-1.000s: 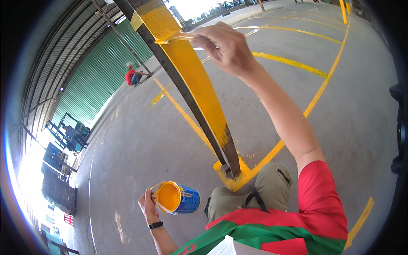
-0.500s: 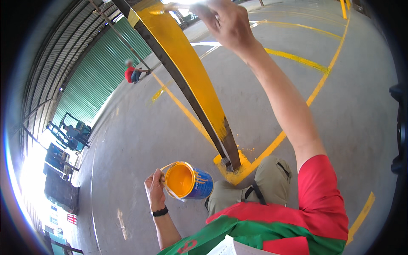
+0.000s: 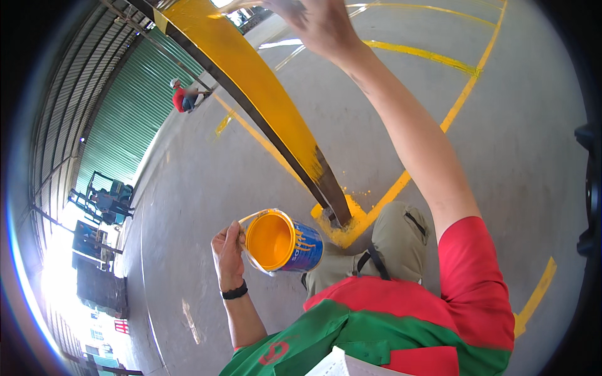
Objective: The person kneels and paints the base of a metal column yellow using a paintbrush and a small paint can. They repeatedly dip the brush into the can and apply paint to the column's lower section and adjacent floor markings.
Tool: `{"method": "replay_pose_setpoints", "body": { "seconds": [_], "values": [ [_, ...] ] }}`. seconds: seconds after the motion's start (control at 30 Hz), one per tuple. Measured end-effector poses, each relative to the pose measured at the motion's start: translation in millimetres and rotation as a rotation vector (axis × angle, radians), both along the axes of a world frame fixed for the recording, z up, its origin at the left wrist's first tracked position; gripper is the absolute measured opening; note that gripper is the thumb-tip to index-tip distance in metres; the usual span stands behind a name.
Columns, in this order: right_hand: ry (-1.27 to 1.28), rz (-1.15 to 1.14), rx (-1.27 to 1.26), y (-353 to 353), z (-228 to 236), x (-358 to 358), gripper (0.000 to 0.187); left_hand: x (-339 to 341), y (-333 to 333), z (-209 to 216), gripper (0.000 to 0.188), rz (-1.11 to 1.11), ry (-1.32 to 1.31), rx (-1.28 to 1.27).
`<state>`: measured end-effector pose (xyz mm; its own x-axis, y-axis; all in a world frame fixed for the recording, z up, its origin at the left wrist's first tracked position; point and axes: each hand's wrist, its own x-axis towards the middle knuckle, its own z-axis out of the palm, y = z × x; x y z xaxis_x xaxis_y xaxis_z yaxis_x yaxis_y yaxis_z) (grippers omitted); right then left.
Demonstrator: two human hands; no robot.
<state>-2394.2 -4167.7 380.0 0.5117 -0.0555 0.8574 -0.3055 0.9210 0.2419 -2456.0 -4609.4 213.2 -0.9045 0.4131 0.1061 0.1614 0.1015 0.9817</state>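
My left hand (image 3: 228,255), a black band at its wrist, is closed on the handle and rim side of a blue paint can (image 3: 306,245). The can is tilted, its mouth turned up toward me, and yellow paint (image 3: 271,241) coats the inside, with drips down the outside. At the top edge my right hand (image 3: 318,25) is raised with bent fingers around what looks like a paintbrush (image 3: 239,5), cut off by the frame. It is beside the upper part of a steel column (image 3: 260,88), whose face is painted yellow except for a dark stretch near the foot.
Yellow paint (image 3: 343,235) surrounds the column's foot, with splashes nearby. Yellow lines (image 3: 461,113) cross the grey floor (image 3: 501,169). A person in red (image 3: 183,99) crouches by a green corrugated wall (image 3: 135,113). A forklift (image 3: 103,197) with another person stands at the left.
The view has shifted, so the column and right hand appear farther up and left. My right hand remains by the upper column. The paint can stays in my left hand, slightly higher in view.
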Motion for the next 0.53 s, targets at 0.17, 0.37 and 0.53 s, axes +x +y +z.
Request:
{"method": "replay_pose_setpoints", "body": {
  "seconds": [0.17,0.37,0.53],
  "values": [
    [-0.487,0.051,-0.043,0,-39,21,0.009,5,5,3,0.03,-0.017,0.0,-0.004],
    [-0.731,0.232,-0.202,-24,-44,85,0.013,13,26,18,0.029,-0.034,0.039,-0.055],
    [-1.112,0.535,0.0,-88,-77,116,0.012,19,40,27,0.026,-0.005,0.116,-0.188]
  ]
}}
